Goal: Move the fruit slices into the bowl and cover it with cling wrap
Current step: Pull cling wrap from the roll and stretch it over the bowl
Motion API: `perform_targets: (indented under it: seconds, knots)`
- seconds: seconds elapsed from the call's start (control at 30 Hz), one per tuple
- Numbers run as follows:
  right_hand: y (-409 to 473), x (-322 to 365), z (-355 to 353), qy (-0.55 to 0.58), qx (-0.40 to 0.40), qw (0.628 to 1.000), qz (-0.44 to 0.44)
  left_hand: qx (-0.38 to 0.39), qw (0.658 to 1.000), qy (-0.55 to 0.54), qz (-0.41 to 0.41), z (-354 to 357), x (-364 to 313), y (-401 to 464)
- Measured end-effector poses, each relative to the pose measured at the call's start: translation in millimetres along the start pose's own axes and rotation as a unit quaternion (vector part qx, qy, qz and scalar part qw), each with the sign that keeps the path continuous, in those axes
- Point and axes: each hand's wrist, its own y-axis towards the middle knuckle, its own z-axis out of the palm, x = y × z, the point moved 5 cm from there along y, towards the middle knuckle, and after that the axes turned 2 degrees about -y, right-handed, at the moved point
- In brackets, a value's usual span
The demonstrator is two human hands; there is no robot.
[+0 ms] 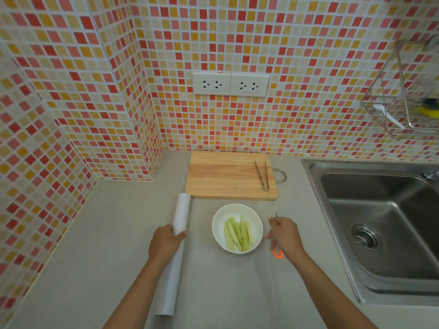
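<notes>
A white bowl [257,224] stands on the grey counter with several pale green fruit slices [237,232] lying in it. To its left lies a long white cling wrap roll [181,213], and my left hand [164,243] rests on top of it, fingers closed around it. A thin clear sheet of film [228,276] seems to stretch from the roll rightward across the bowl. My right hand [285,235], right of the bowl, grips small scissors [278,254] with orange handles, their tips pointing away from me.
A wooden cutting board [225,179] lies behind the bowl with metal tongs [262,175] on its right end. A steel sink [384,231] fills the right side. Tiled walls close the back and left; a wire rack [403,110] hangs at upper right.
</notes>
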Motion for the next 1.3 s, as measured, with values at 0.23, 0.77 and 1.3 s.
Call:
perform_targets:
  seconds: [0.23, 0.77, 1.3]
  knots:
    - [-6, 66, -6, 0.054, -0.078, 0.987, -0.132, 0.011, 0.965, -0.257, 0.061, -24, -63, -10]
    - [10, 141, 42, 0.061, -0.057, 0.988, -0.130, 0.035, 0.949, -0.280, 0.144, 7, -141, -49]
    - [4, 133, 49, 0.213, 0.054, 0.974, -0.049, 0.166, 0.895, -0.397, 0.116, 13, -145, -44]
